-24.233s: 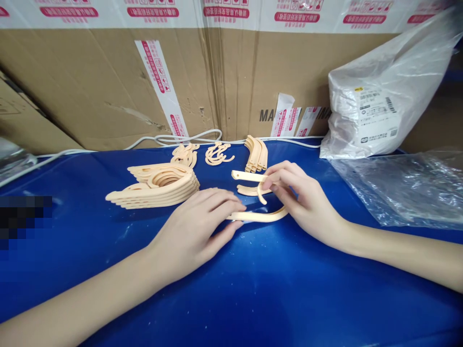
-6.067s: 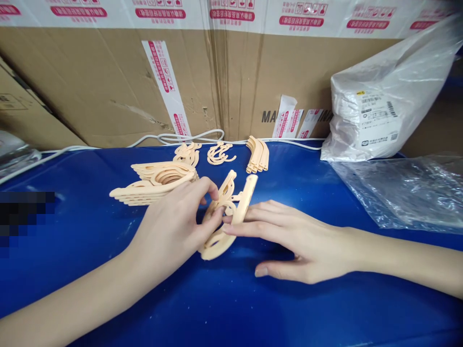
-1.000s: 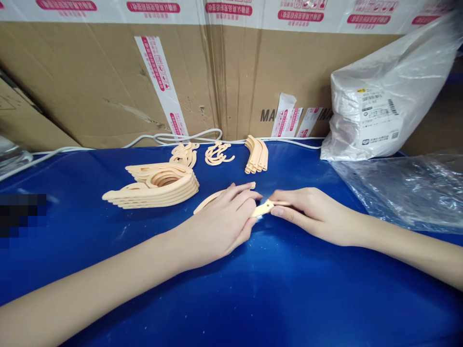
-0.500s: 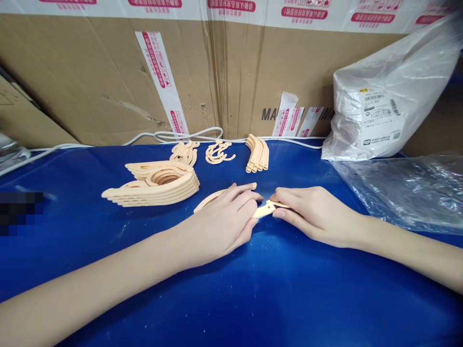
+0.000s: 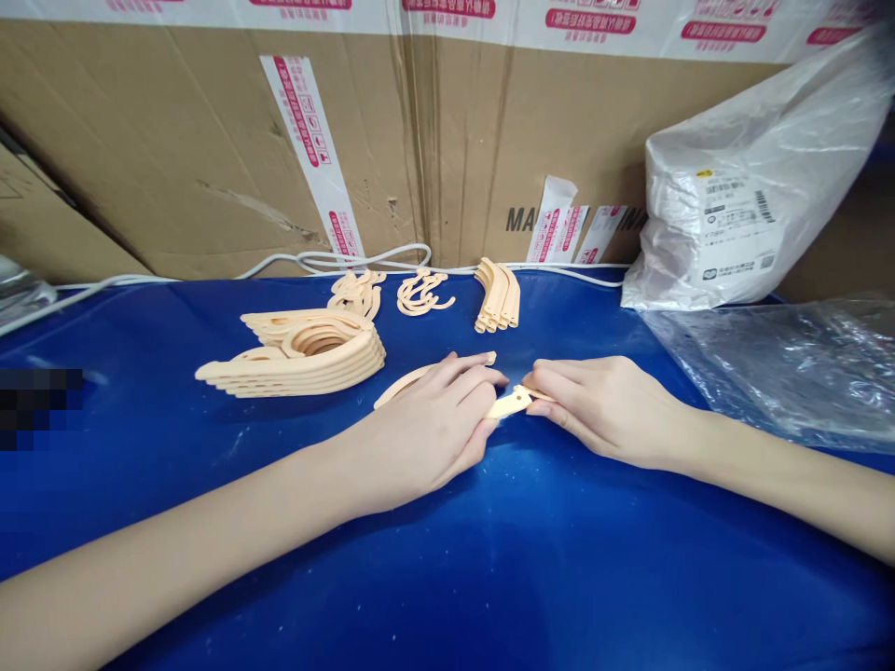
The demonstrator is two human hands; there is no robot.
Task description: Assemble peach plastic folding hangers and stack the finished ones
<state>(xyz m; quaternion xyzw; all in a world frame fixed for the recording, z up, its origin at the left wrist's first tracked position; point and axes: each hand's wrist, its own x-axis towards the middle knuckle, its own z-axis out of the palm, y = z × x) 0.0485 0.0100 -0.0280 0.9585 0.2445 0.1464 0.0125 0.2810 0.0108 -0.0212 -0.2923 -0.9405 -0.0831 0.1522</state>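
A beige plastic hanger piece (image 5: 509, 403) lies under my left hand (image 5: 444, 424), which is closed around it and hides most of its middle. One curved end (image 5: 400, 385) shows left of the fingers. My right hand (image 5: 608, 410) pinches a small thin beige part (image 5: 537, 394) between thumb and fingers, against the piece's right end near a small hole. Its full shape is hidden. Behind to the left rests a neat stack of beige hanger pieces (image 5: 308, 368). Farther back are loose beige hooks (image 5: 423, 294), a pile of flat curved parts (image 5: 355, 294) and several curved tubes (image 5: 498, 296).
A cardboard box (image 5: 210, 149) stands along the back of the blue table (image 5: 447, 578). A white cable (image 5: 272, 267) runs along its foot. At the right are a white plastic bag (image 5: 706, 214) with a label and a clear plastic sheet (image 5: 776, 363).
My right hand has shifted very slightly upward, the small part still pinched at the piece's end. The left hand holds nearly the same place.
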